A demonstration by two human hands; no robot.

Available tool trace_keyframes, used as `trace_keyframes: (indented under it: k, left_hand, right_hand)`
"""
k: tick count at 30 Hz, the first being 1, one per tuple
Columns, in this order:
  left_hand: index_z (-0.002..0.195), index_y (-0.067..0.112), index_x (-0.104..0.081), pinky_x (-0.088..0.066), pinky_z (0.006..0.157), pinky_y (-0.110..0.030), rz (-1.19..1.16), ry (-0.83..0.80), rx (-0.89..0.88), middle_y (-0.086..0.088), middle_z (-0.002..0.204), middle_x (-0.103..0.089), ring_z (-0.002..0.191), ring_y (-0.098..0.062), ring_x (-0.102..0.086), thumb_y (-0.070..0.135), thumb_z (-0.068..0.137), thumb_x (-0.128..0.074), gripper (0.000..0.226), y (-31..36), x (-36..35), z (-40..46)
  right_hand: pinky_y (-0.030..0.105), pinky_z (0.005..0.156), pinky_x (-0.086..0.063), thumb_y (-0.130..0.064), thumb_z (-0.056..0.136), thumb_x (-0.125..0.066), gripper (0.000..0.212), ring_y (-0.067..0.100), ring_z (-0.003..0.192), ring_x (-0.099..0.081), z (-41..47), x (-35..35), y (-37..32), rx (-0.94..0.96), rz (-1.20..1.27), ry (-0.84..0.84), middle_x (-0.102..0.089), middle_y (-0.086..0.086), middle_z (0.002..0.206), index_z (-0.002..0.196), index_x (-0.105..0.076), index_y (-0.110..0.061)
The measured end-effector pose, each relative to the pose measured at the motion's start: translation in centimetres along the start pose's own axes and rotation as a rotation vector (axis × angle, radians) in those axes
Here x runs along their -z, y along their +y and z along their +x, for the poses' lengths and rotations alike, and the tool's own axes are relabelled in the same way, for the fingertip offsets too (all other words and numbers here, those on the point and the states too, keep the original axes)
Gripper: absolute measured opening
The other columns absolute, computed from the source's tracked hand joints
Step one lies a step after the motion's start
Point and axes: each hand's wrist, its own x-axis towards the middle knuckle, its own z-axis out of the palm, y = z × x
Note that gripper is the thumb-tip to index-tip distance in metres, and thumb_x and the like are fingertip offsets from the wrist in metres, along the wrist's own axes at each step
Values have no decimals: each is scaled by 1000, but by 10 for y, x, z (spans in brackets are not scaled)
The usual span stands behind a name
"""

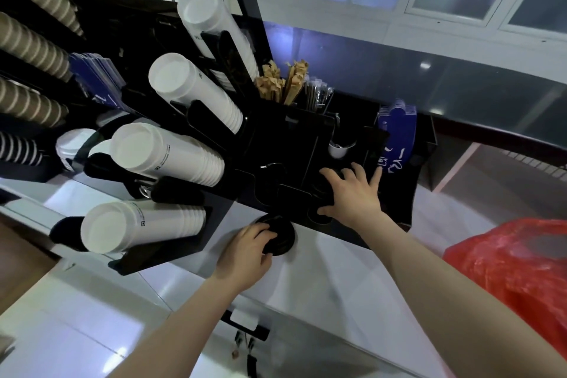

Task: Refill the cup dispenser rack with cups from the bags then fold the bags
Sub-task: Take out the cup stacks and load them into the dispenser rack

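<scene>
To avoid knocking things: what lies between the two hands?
In the head view, only bare white counter and the black organizer's front edge lie between left hand and right hand.

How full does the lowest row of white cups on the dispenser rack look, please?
Partly full: the lowest white cup stack ends short of the rack's right end, shorter than the rows above.

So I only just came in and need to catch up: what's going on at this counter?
A person is restocking a black dispenser rack on a white counter. The left hand holds a stack of round black plastic lids on the counter, while the right hand rests spread on the rack's lid slots. Four stacks of white paper cups already sit in the rack.
</scene>
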Motion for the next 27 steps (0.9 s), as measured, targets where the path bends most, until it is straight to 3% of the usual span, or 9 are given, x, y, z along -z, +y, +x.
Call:
trace_keyframes:
  k: [7,10,13,15,16,18,21,25,27]
  left_hand:
    - [124,21,-62,-35,103,-26,-35,12,48,5,134,-52,124,-16,-46,22,87,-59,37,1,0,3]
    - [123,20,-62,-36,102,-25,-49,11,79,4,133,-52,122,-15,-46,29,85,-64,39,3,2,7]
    - [128,22,-54,-31,108,-28,-47,-28,174,-1,143,-38,132,-20,-33,42,78,-72,57,8,3,13]
    - [139,25,-39,-24,114,-35,-74,-99,292,-5,153,-21,142,-24,-17,47,74,-74,77,10,2,15]
    - [142,25,-34,-23,115,-36,-70,-116,316,-7,153,-23,142,-25,-17,48,73,-74,82,11,1,17]
    - [142,23,-33,-27,112,-34,-36,-107,314,-4,146,-37,136,-22,-30,46,75,-73,82,12,2,18]
    - [139,24,-37,-38,102,-28,-144,-92,339,0,138,-44,125,-18,-42,39,73,-76,78,17,10,14]
    - [135,27,-39,-36,96,-17,-233,34,304,7,133,-46,122,-10,-43,37,69,-80,78,34,31,0]
    - [131,28,-42,-33,87,-3,-266,137,246,15,128,-43,115,-3,-44,36,67,-81,76,49,50,-5]
  right_hand:
    - [64,112,0,-55,75,-71,86,31,142,-17,-3,10,5,-10,160,42,-40,13,144,146,-25,-36]
    - [58,114,-16,-52,74,-74,84,33,134,-31,-8,19,7,-19,266,155,-45,11,139,144,-31,-35]
    - [43,106,-38,-42,73,-79,83,29,126,-42,-14,25,11,-52,551,237,-44,9,138,141,-33,-37]
    - [30,100,-40,-38,72,-81,83,24,124,-45,-19,27,13,-70,671,260,-41,6,141,140,-33,-39]
    - [26,96,-38,-38,72,-81,83,22,123,-46,-21,27,14,-74,698,264,-40,4,141,140,-33,-39]
    - [22,93,-36,-37,71,-82,83,18,122,-47,-23,27,17,-76,740,275,-42,2,139,140,-34,-40]
    - [20,93,-34,-38,71,-81,82,14,119,-46,-26,29,18,-82,817,296,-45,0,135,138,-36,-41]
    - [25,101,-38,-38,71,-81,81,9,121,-45,-33,35,4,-16,923,298,-49,-5,133,139,-38,-38]
    - [26,102,-41,-38,70,-81,80,7,119,-47,-38,43,-8,39,977,294,-50,-7,131,138,-39,-38]
